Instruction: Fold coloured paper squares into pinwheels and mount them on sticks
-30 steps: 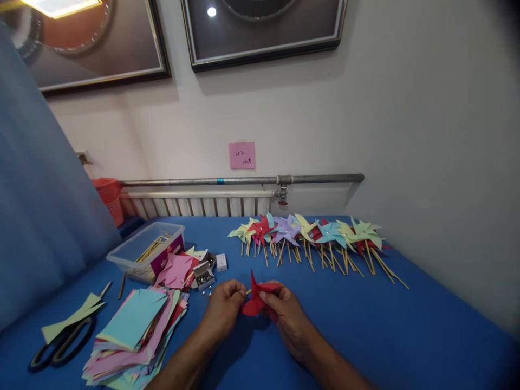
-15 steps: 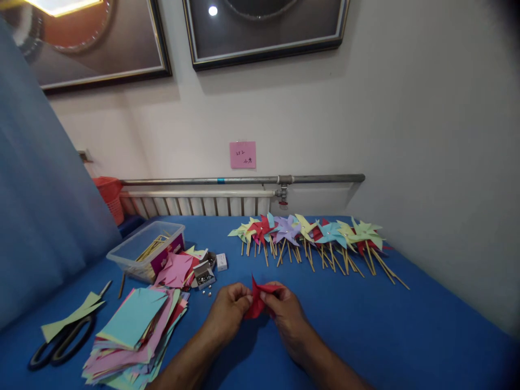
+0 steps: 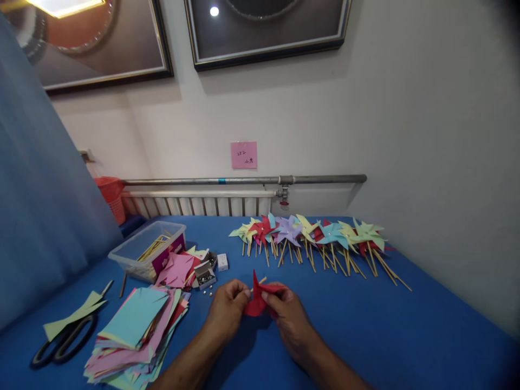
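Over the front middle of the table, a red paper pinwheel [image 3: 255,306] is held with one point sticking up and its other blades folded. My right hand [image 3: 290,317] pinches its right side between thumb and fingers. My left hand [image 3: 228,307] is closed at the pinwheel's left edge, gripping a thin wooden stick [image 3: 264,280] whose far end shows behind the red paper. The middle of the stick is hidden by the paper. Left of my hands, an open small box of metal pushpins [image 3: 205,276] has a few loose pins beside it.
Finished pinwheels [image 3: 288,232] on sticks lie in a row at the back. On the left are a stack of coloured paper [image 3: 134,317], scissors [image 3: 75,338] under a green paper piece, a clear plastic box [image 3: 122,254] with sticks, and pink cut paper [image 3: 176,270].
The stick's end now shows behind the red pinwheel, where it was hidden before. My left hand has shifted slightly, and the pinwheel has turned a little.
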Demonstrator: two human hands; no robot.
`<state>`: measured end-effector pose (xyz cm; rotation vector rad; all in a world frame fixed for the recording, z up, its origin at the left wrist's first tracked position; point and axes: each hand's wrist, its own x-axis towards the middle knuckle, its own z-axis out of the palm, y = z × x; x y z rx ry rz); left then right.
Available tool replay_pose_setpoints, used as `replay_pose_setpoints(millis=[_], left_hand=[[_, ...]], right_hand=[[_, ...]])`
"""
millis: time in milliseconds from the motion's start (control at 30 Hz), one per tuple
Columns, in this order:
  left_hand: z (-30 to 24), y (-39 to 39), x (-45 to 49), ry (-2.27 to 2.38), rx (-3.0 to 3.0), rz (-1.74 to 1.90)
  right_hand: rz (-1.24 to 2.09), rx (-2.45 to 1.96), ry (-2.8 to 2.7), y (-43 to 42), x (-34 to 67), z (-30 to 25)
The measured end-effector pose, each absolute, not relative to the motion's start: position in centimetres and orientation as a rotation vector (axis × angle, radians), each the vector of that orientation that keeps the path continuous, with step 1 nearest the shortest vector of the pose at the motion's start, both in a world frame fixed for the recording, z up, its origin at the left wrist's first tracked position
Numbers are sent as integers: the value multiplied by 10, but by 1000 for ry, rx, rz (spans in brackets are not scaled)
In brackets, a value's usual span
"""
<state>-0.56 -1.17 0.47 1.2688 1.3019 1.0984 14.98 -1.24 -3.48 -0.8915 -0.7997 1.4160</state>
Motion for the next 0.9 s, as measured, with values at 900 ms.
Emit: replay_pose_setpoints(millis=[900], left_hand=[[7,-12,-6,1266,1314,1028]], right_hand=[[1343,-850,-920,-10,149,-33]])
